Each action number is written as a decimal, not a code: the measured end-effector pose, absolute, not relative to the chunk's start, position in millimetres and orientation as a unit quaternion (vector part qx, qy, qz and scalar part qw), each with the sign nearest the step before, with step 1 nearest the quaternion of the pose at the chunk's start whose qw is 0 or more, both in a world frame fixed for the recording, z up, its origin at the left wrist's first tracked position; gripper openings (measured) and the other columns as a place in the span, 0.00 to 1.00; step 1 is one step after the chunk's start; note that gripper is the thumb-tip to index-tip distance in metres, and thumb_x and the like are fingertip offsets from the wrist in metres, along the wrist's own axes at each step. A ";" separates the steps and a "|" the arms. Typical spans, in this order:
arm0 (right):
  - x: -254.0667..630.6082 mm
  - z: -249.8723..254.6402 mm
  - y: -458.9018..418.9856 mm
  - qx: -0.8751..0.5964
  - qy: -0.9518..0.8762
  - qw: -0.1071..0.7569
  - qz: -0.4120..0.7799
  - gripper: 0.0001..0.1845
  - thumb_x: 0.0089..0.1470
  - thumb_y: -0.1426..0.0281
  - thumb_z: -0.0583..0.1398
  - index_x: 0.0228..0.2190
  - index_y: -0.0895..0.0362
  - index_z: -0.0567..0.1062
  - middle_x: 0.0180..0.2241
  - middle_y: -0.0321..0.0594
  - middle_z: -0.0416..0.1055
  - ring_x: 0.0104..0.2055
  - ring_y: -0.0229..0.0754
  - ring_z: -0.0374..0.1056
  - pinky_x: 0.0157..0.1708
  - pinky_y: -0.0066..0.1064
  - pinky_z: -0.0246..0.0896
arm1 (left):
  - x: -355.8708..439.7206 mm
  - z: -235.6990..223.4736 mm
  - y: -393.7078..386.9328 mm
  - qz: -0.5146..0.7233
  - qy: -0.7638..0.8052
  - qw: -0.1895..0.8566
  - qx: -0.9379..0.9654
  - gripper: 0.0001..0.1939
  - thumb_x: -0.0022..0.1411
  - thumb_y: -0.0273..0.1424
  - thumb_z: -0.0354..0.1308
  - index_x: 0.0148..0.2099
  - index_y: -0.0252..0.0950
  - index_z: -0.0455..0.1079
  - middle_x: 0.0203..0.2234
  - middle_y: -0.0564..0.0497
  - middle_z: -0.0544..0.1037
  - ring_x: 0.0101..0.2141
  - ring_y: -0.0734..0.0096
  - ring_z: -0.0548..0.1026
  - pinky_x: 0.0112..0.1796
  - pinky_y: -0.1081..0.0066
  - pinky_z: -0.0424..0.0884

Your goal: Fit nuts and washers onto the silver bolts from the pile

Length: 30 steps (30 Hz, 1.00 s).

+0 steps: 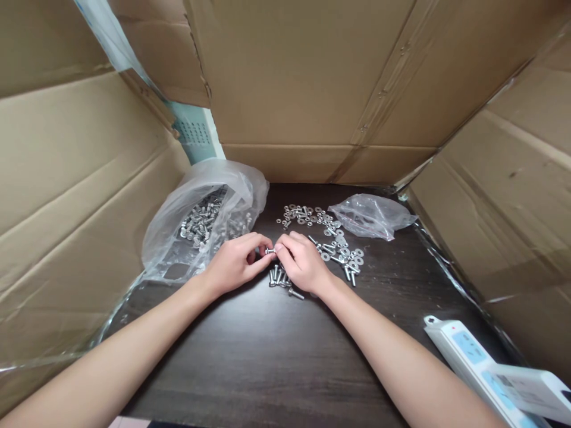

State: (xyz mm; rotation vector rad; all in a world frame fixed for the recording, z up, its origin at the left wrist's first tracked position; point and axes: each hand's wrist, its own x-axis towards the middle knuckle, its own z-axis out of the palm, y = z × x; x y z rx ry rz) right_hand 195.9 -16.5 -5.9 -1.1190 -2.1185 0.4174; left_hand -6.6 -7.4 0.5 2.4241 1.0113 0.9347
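Note:
Between the fingertips of both hands is a small silver bolt (270, 251), held above the middle of the dark table. My left hand (238, 258) is closed, thumb and fingers pinching the bolt from the left. From the other side my right hand (303, 258) pinches its right end, which the fingers hide. Several loose bolts (279, 276) lie just below the hands, and one more bolt (295, 293) rests nearer to me. Behind and right of my right hand are scattered washers (358, 254), nuts (321, 219) and bolts (350, 274).
A clear plastic bag (156, 238) full of bolts (200, 223) lies open at the left. Another plastic bag (375, 214) is at the back right. A white power strip (464, 356) lies front right. Cardboard walls (312, 77) enclose the dark table (267, 356).

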 end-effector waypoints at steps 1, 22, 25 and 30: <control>195.8 -5.9 -16.6 -0.435 -0.816 0.345 0.160 0.16 0.68 0.70 0.51 0.27 0.54 0.68 0.26 0.37 0.67 0.32 0.43 0.62 0.36 0.35 0.53 | -6.4 0.5 -7.4 0.331 0.357 0.177 0.855 0.07 0.70 0.34 0.59 0.44 0.37 0.73 0.31 0.54 0.76 0.25 0.75 0.70 0.31 0.74 0.67; 195.4 -5.2 -17.1 -0.432 -0.817 0.346 0.160 0.14 0.67 0.70 0.51 0.28 0.54 0.68 0.27 0.37 0.69 0.33 0.43 0.62 0.37 0.36 0.54 | -7.1 -3.0 -6.2 0.331 0.364 0.192 0.849 0.07 0.69 0.35 0.60 0.44 0.37 0.72 0.31 0.54 0.76 0.24 0.77 0.69 0.30 0.75 0.68; 195.1 -5.9 -16.9 -0.432 -0.820 0.343 0.153 0.17 0.69 0.69 0.50 0.27 0.54 0.67 0.26 0.37 0.67 0.32 0.43 0.61 0.36 0.36 0.53 | -7.0 -2.3 -6.4 0.334 0.366 0.196 0.846 0.07 0.69 0.35 0.60 0.44 0.37 0.72 0.31 0.54 0.76 0.24 0.77 0.70 0.30 0.75 0.69; 195.9 -4.7 -17.6 -0.439 -0.818 0.337 0.157 0.17 0.70 0.69 0.49 0.28 0.54 0.68 0.27 0.38 0.68 0.33 0.44 0.63 0.37 0.35 0.54 | -6.1 0.1 -7.5 0.345 0.367 0.198 0.841 0.07 0.69 0.35 0.60 0.44 0.36 0.73 0.30 0.53 0.76 0.23 0.76 0.70 0.29 0.74 0.69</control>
